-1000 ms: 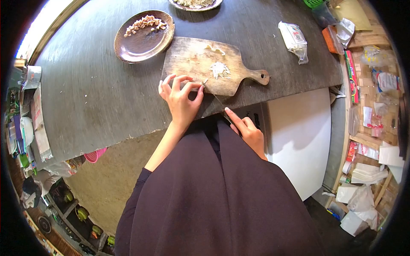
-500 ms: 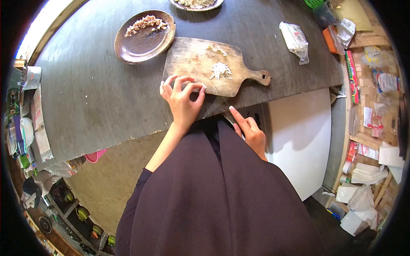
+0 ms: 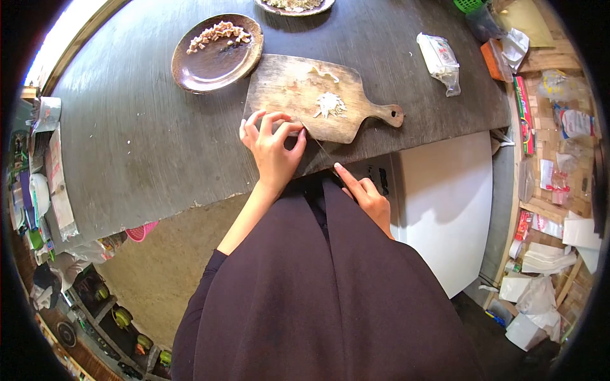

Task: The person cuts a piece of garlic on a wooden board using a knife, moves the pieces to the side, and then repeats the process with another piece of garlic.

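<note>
A wooden cutting board [image 3: 289,89] with a handle lies near the table's front edge. White slivers [image 3: 330,105] are heaped on it, and a curled pale strip [image 3: 324,75] lies behind them. My left hand [image 3: 274,149] is at the board's near left edge, thumb and index finger pinched together; what they pinch is too small to make out. In my right hand [image 3: 370,202] is a thin knife [image 3: 324,150], its handle mostly hidden by my fingers. The index finger is stretched along the blade, which points at my left fingertips.
A brown plate [image 3: 219,70] with small diced pieces [image 3: 219,35] sits left of the board, and another filled plate [image 3: 295,7] is behind. A white plastic packet [image 3: 438,60] lies on the dark table [image 3: 146,146] at right. A white panel [image 3: 445,203] is below the edge.
My right hand has shifted left and drawn the knife back toward me, its tip now off the slivers' side and close to my left fingertips. The left hand keeps its pinch.
</note>
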Available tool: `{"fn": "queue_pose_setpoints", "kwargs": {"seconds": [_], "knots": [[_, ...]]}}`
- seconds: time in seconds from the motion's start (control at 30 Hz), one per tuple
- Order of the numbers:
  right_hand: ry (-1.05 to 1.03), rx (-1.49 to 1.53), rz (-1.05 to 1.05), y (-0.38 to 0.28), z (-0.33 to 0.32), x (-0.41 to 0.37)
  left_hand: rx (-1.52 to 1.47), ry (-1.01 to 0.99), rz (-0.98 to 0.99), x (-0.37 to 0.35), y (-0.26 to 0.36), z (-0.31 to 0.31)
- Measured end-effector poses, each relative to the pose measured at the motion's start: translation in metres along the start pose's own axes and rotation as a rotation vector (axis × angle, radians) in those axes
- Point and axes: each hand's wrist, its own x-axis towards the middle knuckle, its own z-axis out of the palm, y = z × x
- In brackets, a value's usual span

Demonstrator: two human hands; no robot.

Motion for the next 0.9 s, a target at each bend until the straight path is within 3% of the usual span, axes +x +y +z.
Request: {"fn": "queue_pose_setpoints", "kwargs": {"seconds": [0.7,0.77,0.9], "knots": [[0.005,0.036,0.001,0.02,0.019,-0.015,0.006,0.034,-0.005,-0.002,0.002,0.0],[0.059,0.024,-0.079,0.026,0.027,-0.011,0.004,0.041,-0.002,-0.002,0.002,0.0],[0.088,0.074,-0.039,0.016,0.017,-0.003,0.011,0.039,0.0,-0.001,0.003,-0.001]]}}
